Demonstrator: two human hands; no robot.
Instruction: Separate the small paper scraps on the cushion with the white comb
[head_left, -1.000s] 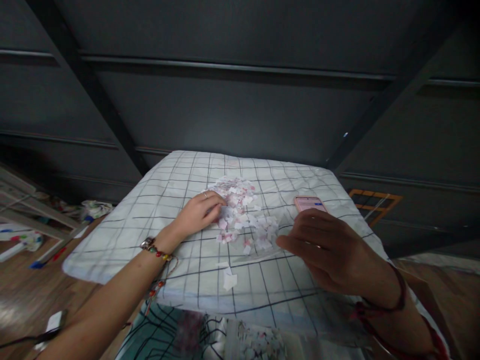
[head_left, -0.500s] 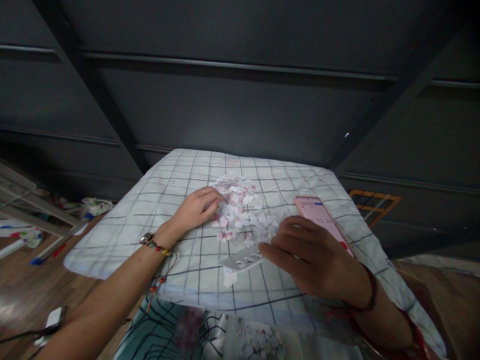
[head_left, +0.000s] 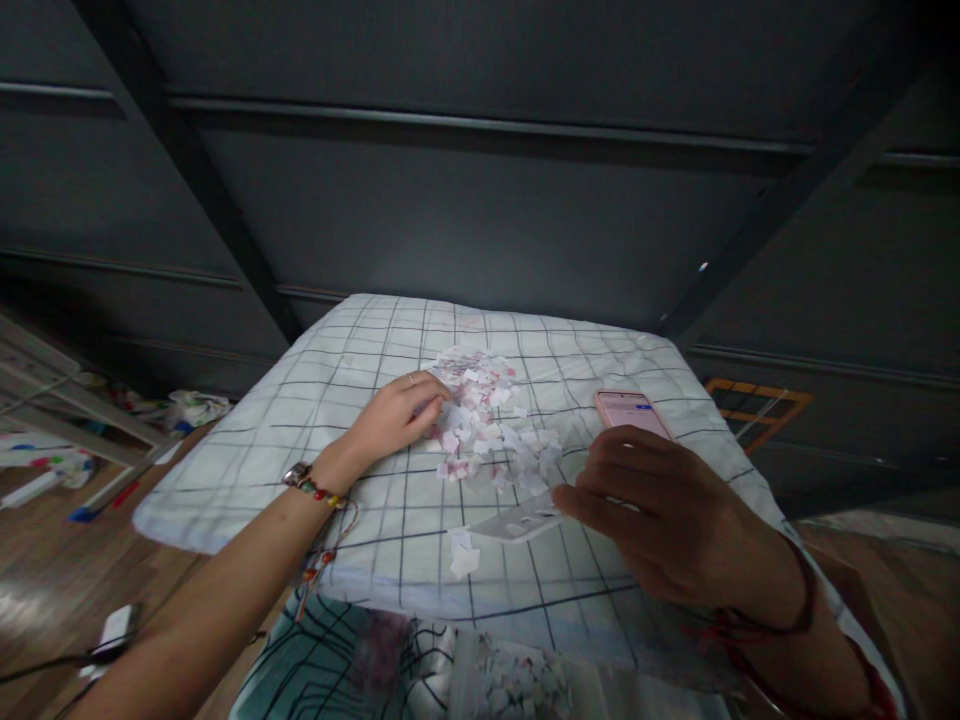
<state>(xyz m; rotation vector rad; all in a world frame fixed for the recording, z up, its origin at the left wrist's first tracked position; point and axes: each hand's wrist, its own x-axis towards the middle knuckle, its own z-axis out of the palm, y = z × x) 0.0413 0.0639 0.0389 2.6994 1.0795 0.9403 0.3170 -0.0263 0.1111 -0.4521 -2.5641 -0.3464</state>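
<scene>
My left hand point(head_left: 405, 408) rests at the left edge of a loose heap of torn white and pinkish paper scraps point(head_left: 480, 425) on a checked cloth. Its fingers are curled with the thumb close to them, and whatever lies between the tips is hidden. In my right hand point(head_left: 652, 510) is a thin white plastic strip with slots point(head_left: 517, 520), pinched at its right end and slanting over the cloth just in front of the heap. A few separate paper pieces point(head_left: 465, 558) lie near the strip's left end.
Behind my right hand a pink phone point(head_left: 634, 412) lies with its screen lit, partly covered. The checked cloth point(head_left: 360, 350) reaches a dark panelled wall. Below its near edge sits a clear bag of paper scraps point(head_left: 517, 680). A white plug with a cable point(head_left: 114, 632) is at lower left.
My right hand has shifted right with the slotted strip, covering more of the phone. Another paper piece now shows by the strip's left end. My left hand has hardly moved.
</scene>
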